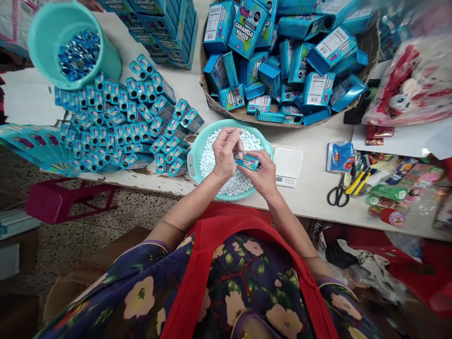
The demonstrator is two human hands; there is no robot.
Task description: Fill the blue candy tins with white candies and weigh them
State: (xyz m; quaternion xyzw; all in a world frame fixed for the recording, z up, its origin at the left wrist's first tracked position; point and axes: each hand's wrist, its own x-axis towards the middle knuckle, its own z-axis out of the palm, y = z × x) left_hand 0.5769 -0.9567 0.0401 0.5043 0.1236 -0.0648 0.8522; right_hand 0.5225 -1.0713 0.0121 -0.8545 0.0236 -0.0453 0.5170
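Note:
My right hand [263, 176] holds a small blue candy box [247, 161] on its side above a teal bowl [194, 151] full of small white candies. My left hand [226, 151] is bunched at the box's open end, fingertips pinched together; what they pinch is hidden. Both hands hover over the bowl at the table's near edge.
A heap of small blue boxes [123, 122] lies to the left, under a teal bucket [106, 52] of blue lids. A wicker basket [208, 96] of larger blue boxes stands behind. A white scale [287, 165], scissors [337, 194] and tape rolls lie to the right.

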